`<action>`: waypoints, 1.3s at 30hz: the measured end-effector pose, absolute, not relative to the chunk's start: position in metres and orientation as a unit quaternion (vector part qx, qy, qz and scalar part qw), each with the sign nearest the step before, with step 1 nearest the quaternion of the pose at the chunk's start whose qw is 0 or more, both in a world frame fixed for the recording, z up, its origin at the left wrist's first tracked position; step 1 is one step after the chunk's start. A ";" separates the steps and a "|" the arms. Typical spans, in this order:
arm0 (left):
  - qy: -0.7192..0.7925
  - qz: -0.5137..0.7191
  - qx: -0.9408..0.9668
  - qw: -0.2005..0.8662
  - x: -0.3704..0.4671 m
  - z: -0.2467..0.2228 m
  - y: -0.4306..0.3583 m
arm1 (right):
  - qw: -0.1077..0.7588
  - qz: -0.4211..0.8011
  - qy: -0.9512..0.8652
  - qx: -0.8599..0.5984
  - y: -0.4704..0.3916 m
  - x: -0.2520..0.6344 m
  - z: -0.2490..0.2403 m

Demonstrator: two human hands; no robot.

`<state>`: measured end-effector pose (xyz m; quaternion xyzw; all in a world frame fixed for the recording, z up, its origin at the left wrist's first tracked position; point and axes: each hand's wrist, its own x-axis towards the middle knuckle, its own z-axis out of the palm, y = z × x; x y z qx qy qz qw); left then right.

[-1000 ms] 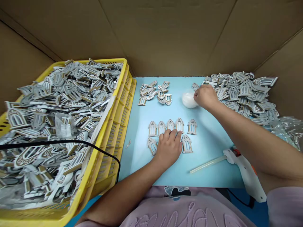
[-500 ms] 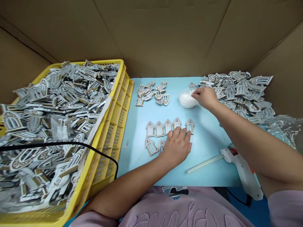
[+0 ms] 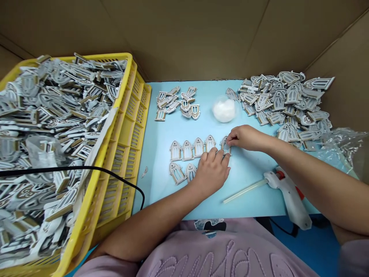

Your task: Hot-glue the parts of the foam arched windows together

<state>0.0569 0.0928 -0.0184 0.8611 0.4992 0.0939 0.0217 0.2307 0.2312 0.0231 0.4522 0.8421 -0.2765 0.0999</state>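
Small arched window-shaped pieces (image 3: 187,150), white and grey with brown edging, form a row on the light blue table. A second, lower row shows two more pieces (image 3: 177,173). My left hand (image 3: 212,169) lies palm down over the lower row's right side, fingers spread and their tips near the upper row. My right hand (image 3: 245,137) pinches at the upper row's rightmost arched window piece (image 3: 225,144); whatever is between its fingertips is too small to make out. Behind it stands a clear round bowl (image 3: 236,111) with white material (image 3: 224,109).
At left, a yellow crate (image 3: 131,82) overflows with similar pieces; a black cable (image 3: 95,168) crosses it. Two small clusters (image 3: 167,103) and a large pile (image 3: 284,102) lie farther back. A glue gun (image 3: 290,196) with a glue stick (image 3: 245,191) is at right, near clear plastic (image 3: 343,148).
My right hand has moved from the white bowl toward me, down to the rightmost arched window piece. My left hand stays over the lower row. The whole view has shifted slightly.
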 end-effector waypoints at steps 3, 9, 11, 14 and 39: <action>0.504 0.091 0.859 0.020 0.056 -0.019 0.090 | 0.128 -0.231 0.859 0.439 0.232 0.220 0.026; 0.511 0.087 0.855 0.016 0.057 -0.021 0.087 | 0.176 -0.182 0.881 0.401 0.229 0.204 0.025; 0.512 0.086 0.855 0.016 0.057 -0.021 0.087 | 0.177 -0.181 0.885 0.390 0.227 0.203 0.022; 0.511 0.083 0.855 0.017 0.057 -0.021 0.087 | 0.154 -0.176 0.886 0.399 0.223 0.207 0.015; 0.445 0.159 0.881 0.012 0.011 -0.010 0.022 | -0.040 -0.066 0.767 0.637 0.313 0.216 0.025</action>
